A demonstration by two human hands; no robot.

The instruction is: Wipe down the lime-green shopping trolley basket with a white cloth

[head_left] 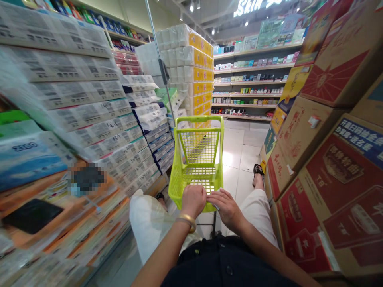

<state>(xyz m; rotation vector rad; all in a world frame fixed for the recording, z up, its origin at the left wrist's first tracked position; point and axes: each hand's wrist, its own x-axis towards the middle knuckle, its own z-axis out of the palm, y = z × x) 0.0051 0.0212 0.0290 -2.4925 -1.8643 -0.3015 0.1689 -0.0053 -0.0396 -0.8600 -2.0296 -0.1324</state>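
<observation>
A lime-green plastic shopping cart (176, 171) with a lattice back stands right in front of me, between my knees. My left hand (194, 200) is closed in a fist at the cart's near rim and appears to grip it. My right hand (226, 207) lies beside it on the same rim, with its fingers bent over a small white tissue-like piece (220, 192). Most of that white piece is hidden under the fingers. No goods show in the part of the basket that I can see.
Stacked tissue packs (80, 91) line the left, with a dark tablet-like device (32, 215) lying on them. Yellow-and-white paper packs (200, 71) rise behind the cart. Cardboard cartons (344, 171) are piled on the right. Product shelves (248, 83) stand beyond the tiled floor (233, 147).
</observation>
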